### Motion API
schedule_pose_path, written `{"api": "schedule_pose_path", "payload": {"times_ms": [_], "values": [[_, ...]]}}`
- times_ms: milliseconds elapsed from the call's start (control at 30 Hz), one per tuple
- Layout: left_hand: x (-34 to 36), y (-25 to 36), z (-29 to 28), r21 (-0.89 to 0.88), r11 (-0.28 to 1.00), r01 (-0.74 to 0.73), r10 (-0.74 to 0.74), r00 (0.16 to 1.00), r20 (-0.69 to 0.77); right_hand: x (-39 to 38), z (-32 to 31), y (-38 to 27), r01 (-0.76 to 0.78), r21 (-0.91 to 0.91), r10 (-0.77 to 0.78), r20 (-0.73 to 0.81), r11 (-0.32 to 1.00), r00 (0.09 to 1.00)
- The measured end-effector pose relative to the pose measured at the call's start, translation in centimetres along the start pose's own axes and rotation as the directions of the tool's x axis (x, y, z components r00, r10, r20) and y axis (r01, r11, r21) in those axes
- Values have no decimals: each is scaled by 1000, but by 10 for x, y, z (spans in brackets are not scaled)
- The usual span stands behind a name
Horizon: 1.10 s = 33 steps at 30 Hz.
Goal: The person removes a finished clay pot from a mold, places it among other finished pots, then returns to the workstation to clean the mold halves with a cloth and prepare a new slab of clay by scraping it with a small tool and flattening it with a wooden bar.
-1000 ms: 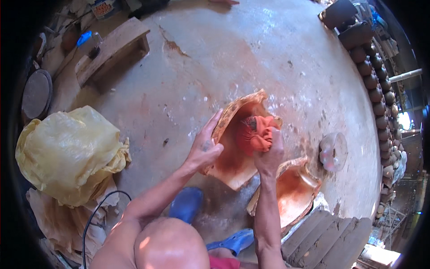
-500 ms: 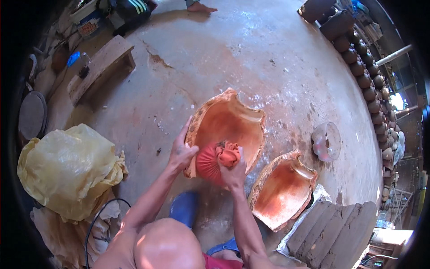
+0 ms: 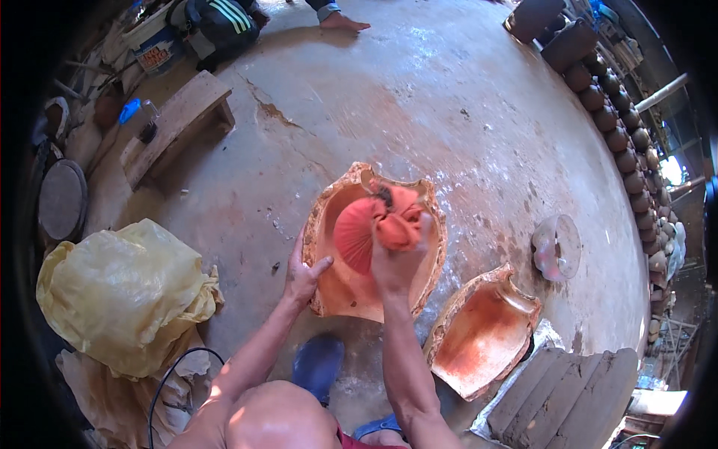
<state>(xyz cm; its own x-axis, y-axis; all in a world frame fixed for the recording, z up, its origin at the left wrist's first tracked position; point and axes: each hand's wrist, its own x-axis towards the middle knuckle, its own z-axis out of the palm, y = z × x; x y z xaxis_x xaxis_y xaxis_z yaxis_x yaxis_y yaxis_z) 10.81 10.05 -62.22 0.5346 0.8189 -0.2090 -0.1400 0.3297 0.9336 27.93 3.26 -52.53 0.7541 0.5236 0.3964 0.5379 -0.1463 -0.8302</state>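
A hollow, curved half of a clay mould (image 3: 351,295), orange-brown inside with a rough broken-looking rim, lies in front of me with its hollow side up. My left hand (image 3: 301,278) grips its left rim, thumb over the edge and fingers on the outside. Above the hollow, my right hand (image 3: 400,266) clutches a red-orange cloth bundle (image 3: 354,236) by its gathered, twisted top. The bundle is round and pleated, and slightly blurred. To the right rests a second, similar mould half (image 3: 479,337), touched by neither hand.
Grey clay slabs (image 3: 568,396) are stacked at the lower right, near a translucent plastic bowl (image 3: 557,247). Yellowish plastic sheeting (image 3: 123,292) covers something on the left, below a low wooden bench (image 3: 179,123). Round pots (image 3: 617,142) line the right side. Another person's foot (image 3: 344,21) shows at the far edge.
My right hand has lifted the cloth bundle away from the near end of the mould toward its far end. My left hand keeps its hold on the left rim.
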Motion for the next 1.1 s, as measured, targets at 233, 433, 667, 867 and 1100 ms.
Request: {"api": "schedule_pose_path", "payload": {"times_ms": [233, 433, 667, 867, 1100], "values": [[7, -5, -3, 33, 997, -71, 70, 997, 22, 67, 41, 46, 67, -162, -96, -176, 984, 980], [-2, 5, 7, 126, 992, -11, 16, 999, -43, 76, 22, 36, 97, 84, -76, -223, 992, 972], [10, -3, -7, 218, 975, -50, 58, 998, -30, 74, 8, 39, 428, 25, -391, -358, 904, 848], [15, -1, -10, 156, 987, -24, 29, 999, -32, 33, -12, 60, 181, -220, -188, -9, 958, 982], [28, 0, -13, 364, 927, 91, -108, 994, 27, -23, -97, 4, 25, -203, -83, -281, 979, 956]]}}
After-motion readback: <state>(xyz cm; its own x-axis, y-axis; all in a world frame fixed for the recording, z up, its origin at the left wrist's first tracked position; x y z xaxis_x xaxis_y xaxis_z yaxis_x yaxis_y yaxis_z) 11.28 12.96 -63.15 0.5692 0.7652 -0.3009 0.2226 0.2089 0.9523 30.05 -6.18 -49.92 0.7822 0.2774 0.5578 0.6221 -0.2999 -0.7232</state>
